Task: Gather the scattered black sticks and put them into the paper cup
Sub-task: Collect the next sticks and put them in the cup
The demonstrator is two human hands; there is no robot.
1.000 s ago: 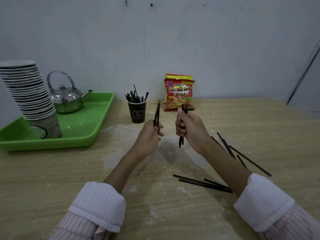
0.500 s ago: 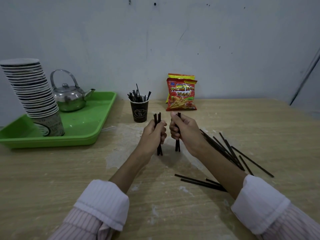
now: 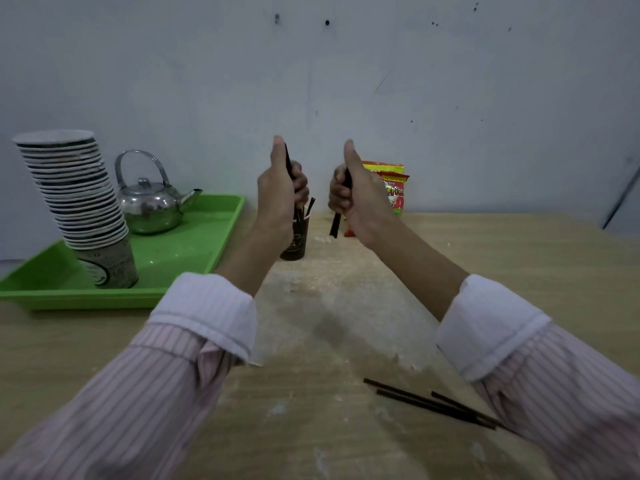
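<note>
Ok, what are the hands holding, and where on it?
Thin black sticks: left hand and right hand each wrap a bundle's shaft in a fist, thumb upright along the upper end.

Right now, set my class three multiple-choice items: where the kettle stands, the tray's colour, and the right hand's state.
1. The kettle stands: A on the tray; B on the floor; C on a shelf.
2. The tray is: A red; B blue; C green.
3. The right hand is: A open and flat; B gripping black sticks; C an empty fist.
Key: 1 A, its base sits inside the tray's rim; 2 C, plainly bright green; 3 B, fingers curl round sticks poking out below.
</note>
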